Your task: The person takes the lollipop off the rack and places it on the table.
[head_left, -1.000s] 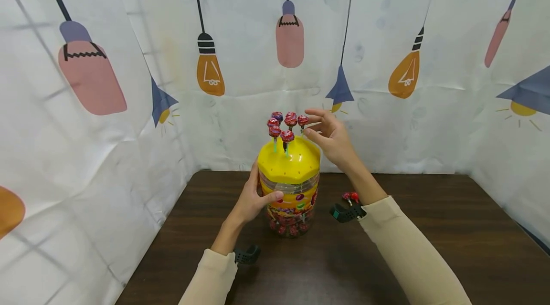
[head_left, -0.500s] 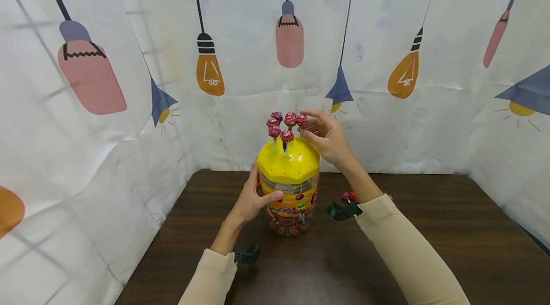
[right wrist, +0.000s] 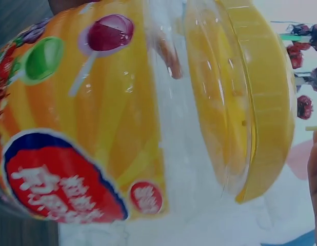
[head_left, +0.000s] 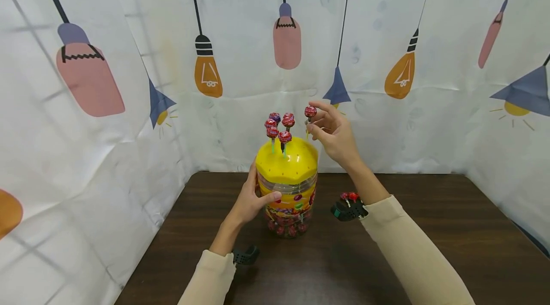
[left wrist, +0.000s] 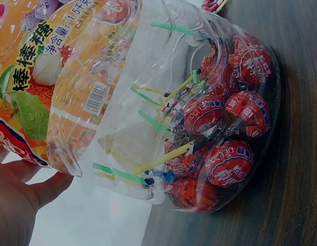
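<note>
A clear candy jar (head_left: 284, 209) with a yellow lid (head_left: 287, 166) stands upright on the dark table. My left hand (head_left: 251, 202) grips its left side, thumb across the front. Above the lid's far right, my right hand (head_left: 337, 135) pinches a red-wrapped lollipop (head_left: 310, 111) by its yellow stick, clear of the lid. Several other lollipops (head_left: 285, 137) stand upright in small holes at the lid's left and back. In the left wrist view, more red-wrapped lollipops (left wrist: 230, 164) lie in the jar's bottom. The right wrist view catches only the edge of the right hand (right wrist: 316, 179).
A few red-wrapped lollipops (head_left: 350, 196) lie on the brown table (head_left: 421, 228), right of the jar and partly behind the right wrist's black band (head_left: 347, 210). A white sheet printed with lamps (head_left: 240, 123) hangs behind the table.
My right hand has closed its fingers on the rightmost lollipop in the lid and raised it up and to the right, out of its hole. My left hand keeps its hold on the jar.
</note>
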Demonstrator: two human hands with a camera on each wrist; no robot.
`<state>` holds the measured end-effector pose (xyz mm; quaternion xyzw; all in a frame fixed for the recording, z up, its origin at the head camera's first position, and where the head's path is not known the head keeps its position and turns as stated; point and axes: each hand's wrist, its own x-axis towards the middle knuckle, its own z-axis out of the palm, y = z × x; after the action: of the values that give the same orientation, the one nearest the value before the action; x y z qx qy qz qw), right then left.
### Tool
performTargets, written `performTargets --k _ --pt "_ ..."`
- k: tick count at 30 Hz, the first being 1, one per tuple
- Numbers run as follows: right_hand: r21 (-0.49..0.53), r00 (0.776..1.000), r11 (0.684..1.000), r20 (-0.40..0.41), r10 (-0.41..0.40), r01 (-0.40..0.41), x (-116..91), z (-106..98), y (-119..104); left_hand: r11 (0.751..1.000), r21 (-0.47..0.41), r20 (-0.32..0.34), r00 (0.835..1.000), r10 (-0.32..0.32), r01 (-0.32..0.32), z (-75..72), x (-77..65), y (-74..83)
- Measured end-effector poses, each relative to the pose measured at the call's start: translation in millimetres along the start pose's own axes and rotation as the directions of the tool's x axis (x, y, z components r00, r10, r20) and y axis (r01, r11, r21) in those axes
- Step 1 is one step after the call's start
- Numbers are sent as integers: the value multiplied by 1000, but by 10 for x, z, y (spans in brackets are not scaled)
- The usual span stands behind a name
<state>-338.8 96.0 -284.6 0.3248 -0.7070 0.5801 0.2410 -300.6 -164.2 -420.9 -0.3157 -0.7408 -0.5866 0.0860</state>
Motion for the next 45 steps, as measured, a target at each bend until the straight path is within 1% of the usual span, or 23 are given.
performTargets --k 3,6,11,14,19,24,29,36,39,45 --pt "19 1000 1000 12 -1 1 -81 -48 11 1000 3 2 1000 1 -1 -6 2 -24" --pt "41 1000 999 21 19 -20 -188 -102 39 1000 3 5 1000 4 -4 -8 4 -41" --pt "63 996 995 31 82 -84 -390 -219 101 1000 -3 7 1000 5 -5 -4 5 -38" --pt "51 992 991 38 121 -123 -511 -296 132 1000 -8 7 1000 -2 2 -2 5 -34" --pt "16 985 986 50 167 -168 -699 -416 199 1000 -14 9 1000 -2 2 -1 9 -34" --pt "14 973 975 70 221 -222 -883 -516 306 1000 -20 12 1000 8 -7 4 11 -37" --pt "9 959 962 87 271 -273 -1076 -614 424 1000 -18 11 1000 2 -2 3 9 -44" --pt "-66 934 938 93 346 -341 -1371 -725 582 999 -26 8 1000 -22 22 7 15 -39" --pt "-69 922 926 97 375 -370 -1477 -758 641 999 -28 8 1000 -19 19 8 22 -39" --pt "-54 907 915 122 403 -400 -1633 -822 750 1000 -29 7 1000 -10 11 7 27 -46"
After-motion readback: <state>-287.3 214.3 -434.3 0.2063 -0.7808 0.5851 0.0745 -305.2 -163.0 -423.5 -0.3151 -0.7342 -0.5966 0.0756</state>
